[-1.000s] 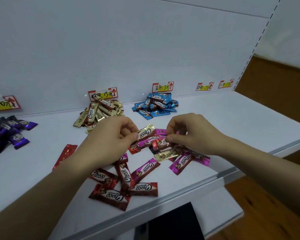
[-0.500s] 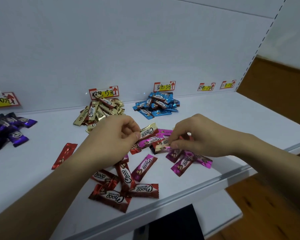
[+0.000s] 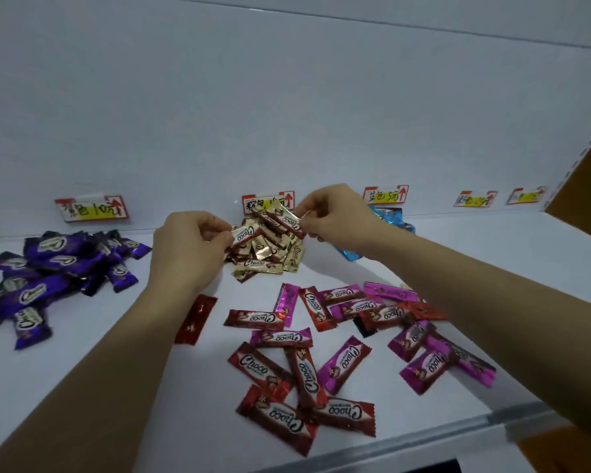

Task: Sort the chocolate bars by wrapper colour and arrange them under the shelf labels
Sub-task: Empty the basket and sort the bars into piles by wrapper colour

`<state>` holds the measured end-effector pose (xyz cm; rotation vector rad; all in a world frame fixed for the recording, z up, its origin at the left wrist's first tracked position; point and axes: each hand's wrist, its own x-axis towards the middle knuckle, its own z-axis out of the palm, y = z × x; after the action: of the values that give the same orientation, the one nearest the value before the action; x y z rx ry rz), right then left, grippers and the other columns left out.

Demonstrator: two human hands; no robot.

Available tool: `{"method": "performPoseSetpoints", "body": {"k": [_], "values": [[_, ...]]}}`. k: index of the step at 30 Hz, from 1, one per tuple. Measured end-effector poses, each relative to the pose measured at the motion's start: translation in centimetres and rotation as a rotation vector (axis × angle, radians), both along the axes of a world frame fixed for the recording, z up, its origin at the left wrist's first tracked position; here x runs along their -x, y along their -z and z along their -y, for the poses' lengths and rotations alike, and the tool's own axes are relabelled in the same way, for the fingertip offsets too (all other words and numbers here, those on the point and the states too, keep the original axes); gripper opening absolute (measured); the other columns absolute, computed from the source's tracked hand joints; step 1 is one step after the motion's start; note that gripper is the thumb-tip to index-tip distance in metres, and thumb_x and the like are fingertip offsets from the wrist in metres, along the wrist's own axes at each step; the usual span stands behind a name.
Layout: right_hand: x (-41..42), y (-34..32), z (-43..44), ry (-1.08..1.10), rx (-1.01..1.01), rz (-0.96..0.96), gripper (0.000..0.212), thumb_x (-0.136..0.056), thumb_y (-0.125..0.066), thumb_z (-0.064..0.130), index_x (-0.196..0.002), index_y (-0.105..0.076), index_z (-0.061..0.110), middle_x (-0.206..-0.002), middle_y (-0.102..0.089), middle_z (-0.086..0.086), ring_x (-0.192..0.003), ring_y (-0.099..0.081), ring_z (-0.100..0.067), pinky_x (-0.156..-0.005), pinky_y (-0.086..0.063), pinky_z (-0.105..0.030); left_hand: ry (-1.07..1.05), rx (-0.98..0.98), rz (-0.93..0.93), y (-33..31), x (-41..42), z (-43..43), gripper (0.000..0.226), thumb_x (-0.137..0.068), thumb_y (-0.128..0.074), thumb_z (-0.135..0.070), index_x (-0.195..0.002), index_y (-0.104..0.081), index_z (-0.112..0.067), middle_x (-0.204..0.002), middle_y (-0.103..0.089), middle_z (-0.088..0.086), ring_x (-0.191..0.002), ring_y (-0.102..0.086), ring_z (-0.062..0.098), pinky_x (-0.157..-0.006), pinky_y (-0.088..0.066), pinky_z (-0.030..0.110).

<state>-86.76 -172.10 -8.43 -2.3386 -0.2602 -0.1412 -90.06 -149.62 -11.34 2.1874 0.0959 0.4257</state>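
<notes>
Both grips have left the mixed heap at the shelf's front and gone back to the rear. The left grip [image 3: 188, 247] now pinches a gold bar [image 3: 245, 233] by its end. The right grip [image 3: 335, 213] pinches a second gold bar [image 3: 287, 220] the same way. Both bars are held just over the gold pile [image 3: 267, 259] under its label [image 3: 268, 203]. The bars look light, with slick, crinkly foil round a stiff core. I judge that a thumb-and-fingertip pinch on the flat end seam, or across the narrow middle, holds best, and a hard squeeze is needless. Dropped on the heap, they may slide off. Red and pink bars [image 3: 280, 337] lie unsorted near the front of the shelf [image 3: 492, 254].
</notes>
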Motion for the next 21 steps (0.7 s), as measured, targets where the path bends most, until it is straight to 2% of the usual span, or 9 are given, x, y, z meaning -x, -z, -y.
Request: {"method": "performPoseSetpoints", "body": {"k": [4, 10, 15, 18, 21], "values": [[-2.8, 0.7, -3.3, 0.063, 0.015, 0.014, 0.006, -0.087, -0.074, 0.014, -0.091, -0.075, 0.017, -0.083, -0.068, 0.004, -0.076, -0.065, -0.012, -0.059, -0.047, -0.016, -0.084, 0.026, -0.018, 1.2, -0.9, -0.4, 0.007, -0.088, -0.077, -0.025, -0.091, -0.073, -0.021, -0.080, -0.071, -0.006, -0.073, -0.064, 0.003, -0.061, -0.045, 0.022], [-3.7, 1.7, -4.5, 0.113, 0.069, 0.050, 0.021, -0.083, -0.082, 0.029, -0.085, -0.074, 0.010, -0.080, -0.070, 0.002, -0.071, -0.063, -0.005, -0.057, -0.046, -0.015, -0.067, -0.123, -0.028, 1.8, -1.5, -0.6, 0.015, -0.088, -0.074, -0.039, -0.090, -0.072, -0.024, -0.080, -0.071, -0.007, -0.073, -0.062, 0.004, -0.069, -0.050, 0.027], [-2.7, 1.4, -3.7, 0.125, 0.082, 0.074, 0.025, -0.085, -0.079, 0.038, -0.081, -0.072, 0.015, -0.082, -0.072, 0.001, -0.073, -0.067, -0.012, -0.063, -0.052, -0.024, -0.021, -0.255, -0.033, 1.7, -1.4, -0.7, 0.026, -0.091, -0.070, -0.043, -0.103, -0.075, -0.021, -0.083, -0.068, -0.008, -0.077, -0.062, 0.009, -0.071, -0.049, 0.029], [-1.1, 0.7, -2.4, 0.053, 0.080, 0.097, 0.022, -0.086, -0.078, 0.037, -0.086, -0.073, 0.016, -0.079, -0.072, 0.001, -0.070, -0.069, -0.014, -0.070, -0.059, -0.032, 0.016, -0.300, 0.015, 1.0, -0.8, -0.8, 0.029, -0.091, -0.070, -0.043, -0.108, -0.075, -0.020, -0.088, -0.069, -0.009, -0.082, -0.063, 0.012, -0.072, -0.048, 0.029], [1.5, 0.1, -0.7, -0.075, 0.168, 0.093, 0.015, -0.088, -0.076, 0.034, -0.093, -0.073, 0.020, -0.075, -0.070, 0.005, -0.065, -0.064, -0.006, -0.064, -0.054, -0.022, 0.160, -0.344, 0.059, 0.0, 0.3, -0.2, 0.031, -0.091, -0.070, -0.042, -0.115, -0.073, -0.023, -0.099, -0.072, -0.008, -0.087, -0.064, 0.010, -0.077, -0.048, 0.028]]}}
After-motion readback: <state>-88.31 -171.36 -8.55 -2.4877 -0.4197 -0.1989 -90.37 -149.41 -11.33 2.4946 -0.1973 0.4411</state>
